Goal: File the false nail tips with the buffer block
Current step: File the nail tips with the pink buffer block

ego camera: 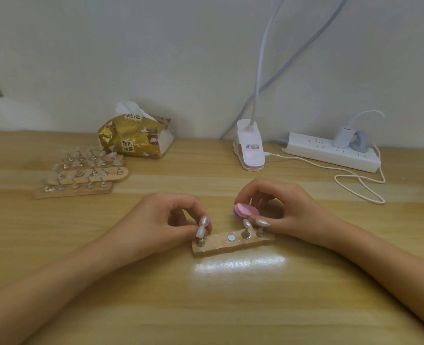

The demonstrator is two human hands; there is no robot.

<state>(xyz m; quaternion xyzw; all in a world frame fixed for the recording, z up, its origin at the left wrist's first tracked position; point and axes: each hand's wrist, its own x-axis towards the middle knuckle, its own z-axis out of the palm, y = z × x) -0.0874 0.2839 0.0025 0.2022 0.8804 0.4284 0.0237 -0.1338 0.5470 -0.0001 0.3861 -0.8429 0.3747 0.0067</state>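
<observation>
A small wooden holder strip [221, 246] lies on the table between my hands. Pearly false nail tips stand on metal pegs on it: one at the left end [201, 232] and two at the right end [247, 224]. A bare round magnet [231, 237] shows in the strip's middle. My left hand [166, 220] pinches another nail tip [203, 221] just above the left peg. My right hand [280, 207] holds a round pink and purple buffer block [244, 210] above the right pegs, apart from the tips.
Several more wooden strips with nail tips [81, 173] lie at the back left. Behind them sits a gold tissue pack [133, 136]. A white clip lamp [250, 148], a power strip [330, 151] and a looped white cable [360, 188] occupy the back right.
</observation>
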